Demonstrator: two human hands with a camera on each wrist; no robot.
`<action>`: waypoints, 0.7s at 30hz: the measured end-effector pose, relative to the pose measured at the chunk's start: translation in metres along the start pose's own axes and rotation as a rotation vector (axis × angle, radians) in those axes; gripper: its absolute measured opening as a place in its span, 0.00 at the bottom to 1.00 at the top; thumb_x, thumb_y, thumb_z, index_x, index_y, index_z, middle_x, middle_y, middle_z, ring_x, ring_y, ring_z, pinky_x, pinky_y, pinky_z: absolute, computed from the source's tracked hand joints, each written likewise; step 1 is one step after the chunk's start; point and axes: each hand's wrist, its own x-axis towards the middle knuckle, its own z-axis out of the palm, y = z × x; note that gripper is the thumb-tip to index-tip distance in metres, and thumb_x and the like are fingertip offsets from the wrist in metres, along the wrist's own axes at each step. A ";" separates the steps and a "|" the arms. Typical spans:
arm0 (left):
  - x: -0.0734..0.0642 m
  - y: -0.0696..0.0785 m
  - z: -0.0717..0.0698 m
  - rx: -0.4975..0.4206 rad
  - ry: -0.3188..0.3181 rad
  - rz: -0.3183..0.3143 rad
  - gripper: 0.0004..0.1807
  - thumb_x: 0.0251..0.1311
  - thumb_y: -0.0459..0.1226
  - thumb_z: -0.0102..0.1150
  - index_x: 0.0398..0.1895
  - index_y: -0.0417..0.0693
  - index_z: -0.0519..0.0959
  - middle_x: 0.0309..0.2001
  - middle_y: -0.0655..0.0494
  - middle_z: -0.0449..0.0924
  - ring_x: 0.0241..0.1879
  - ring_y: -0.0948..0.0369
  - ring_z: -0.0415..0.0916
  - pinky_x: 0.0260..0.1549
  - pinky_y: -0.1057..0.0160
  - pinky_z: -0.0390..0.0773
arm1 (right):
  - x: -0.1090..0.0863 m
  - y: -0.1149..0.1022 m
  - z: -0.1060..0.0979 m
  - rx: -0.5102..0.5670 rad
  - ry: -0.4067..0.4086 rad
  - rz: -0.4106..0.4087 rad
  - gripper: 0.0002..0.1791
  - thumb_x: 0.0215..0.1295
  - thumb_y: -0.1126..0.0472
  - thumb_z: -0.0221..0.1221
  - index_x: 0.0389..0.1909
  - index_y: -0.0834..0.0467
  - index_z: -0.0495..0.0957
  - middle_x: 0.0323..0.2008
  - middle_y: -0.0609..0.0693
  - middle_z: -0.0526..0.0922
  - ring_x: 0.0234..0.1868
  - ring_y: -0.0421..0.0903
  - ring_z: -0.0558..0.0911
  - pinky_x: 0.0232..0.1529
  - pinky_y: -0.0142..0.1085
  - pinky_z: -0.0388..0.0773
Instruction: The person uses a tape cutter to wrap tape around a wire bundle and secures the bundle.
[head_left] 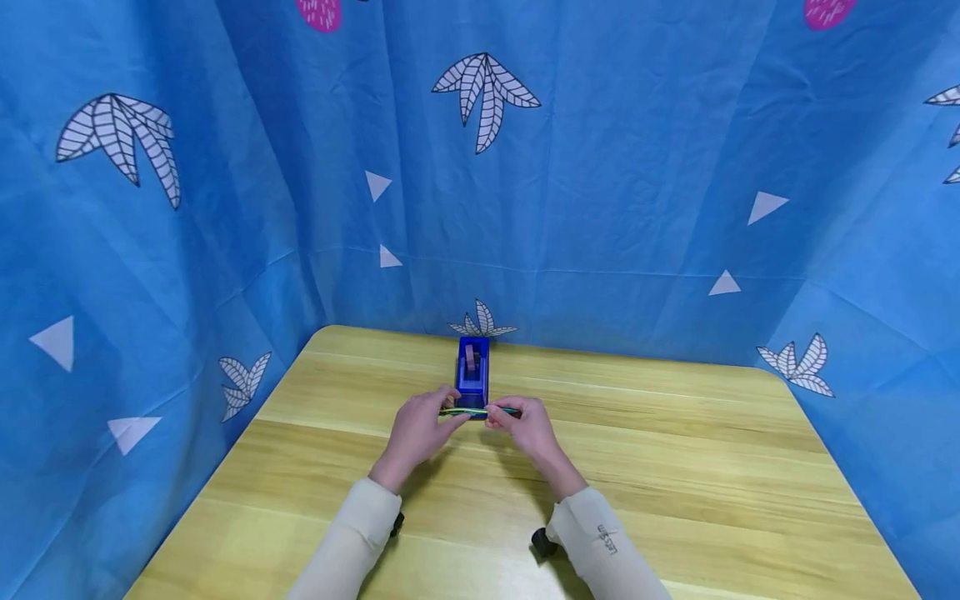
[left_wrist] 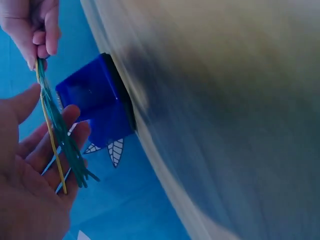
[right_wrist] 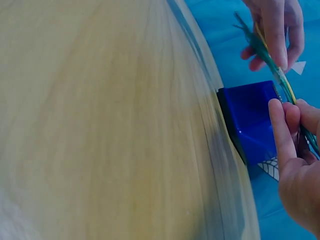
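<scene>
A bundle of thin green strands, like wires, with one yellow strand [left_wrist: 54, 150] stretches between the two hands. My right hand [head_left: 528, 429] pinches one end of the bundle [right_wrist: 268, 60] between thumb and fingers. At the other end, the loose green ends [left_wrist: 77, 165] lie across the spread fingers of my left hand [head_left: 420, 425], whose thumb tip touches the bundle's side. A clear, shiny band like tape [right_wrist: 281, 76] shows around the bundle between the hands. Just beyond the hands stands a blue tape dispenser [head_left: 472, 400], holding a roll [head_left: 470, 358].
The dispenser sits near the far edge of a light wooden table [head_left: 660, 467]. Behind and at both sides hangs a blue curtain [head_left: 615, 167] with leaf prints. Small black devices [head_left: 543, 543] are worn under the cream sleeves [head_left: 600, 537].
</scene>
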 end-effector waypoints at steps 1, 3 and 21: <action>0.001 0.000 0.000 0.034 -0.012 0.005 0.18 0.66 0.49 0.69 0.49 0.47 0.82 0.39 0.53 0.88 0.38 0.55 0.82 0.45 0.50 0.80 | 0.000 0.000 0.000 0.003 -0.001 0.002 0.10 0.72 0.65 0.63 0.46 0.68 0.86 0.40 0.64 0.89 0.39 0.49 0.90 0.50 0.43 0.87; 0.003 -0.001 0.000 0.082 -0.036 0.015 0.16 0.67 0.50 0.68 0.43 0.48 0.82 0.34 0.55 0.87 0.33 0.57 0.81 0.43 0.52 0.80 | 0.001 0.001 0.000 0.002 -0.005 0.004 0.10 0.72 0.65 0.64 0.46 0.68 0.86 0.40 0.64 0.89 0.40 0.49 0.90 0.50 0.43 0.87; 0.013 -0.020 0.002 0.015 -0.067 0.184 0.09 0.67 0.42 0.67 0.30 0.56 0.78 0.33 0.62 0.83 0.34 0.62 0.77 0.36 0.59 0.78 | 0.004 0.002 0.001 -0.046 -0.034 0.022 0.16 0.77 0.58 0.60 0.58 0.61 0.83 0.51 0.59 0.85 0.48 0.52 0.88 0.52 0.41 0.86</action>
